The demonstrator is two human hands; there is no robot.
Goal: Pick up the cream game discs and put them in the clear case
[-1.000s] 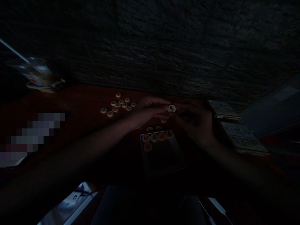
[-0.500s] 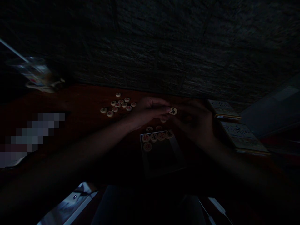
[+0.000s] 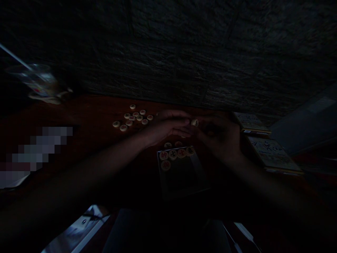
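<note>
At the near side of the view, dark-trousered legs [image 3: 119,232] lie in deep shadow. Beyond them, a shallow open box [image 3: 202,172] holds five round pieces, four [image 3: 173,154] in a row along its far side and a fifth [image 3: 165,165] below the leftmost, its red character facing up. Two loose discs [image 3: 178,144] lie on the desk [image 3: 92,112] just past the box's far rim.

Farther out, the hands meet above the desk. The right hand [image 3: 228,140] appears to grip a pale, marked piece [image 3: 195,122] between thumb and finger. The left hand [image 3: 164,128] reaches up close beside it, its thumb near the other fingers; whether they touch the piece cannot be told. That piece has just turned: its character faced the wearer squarely, and now it tilts, showing more of its rim. So the piece is being turned in the fingers, outside the box and apart from the row.

To the left of the hands, a cluster of similar discs [image 3: 139,118] spreads over the desk. Two flat cases [image 3: 272,153] lie to the right, and a clear cup [image 3: 43,82] with a straw stands at the far left. Behind everything rises a dark, rough wall [image 3: 158,52].
</note>
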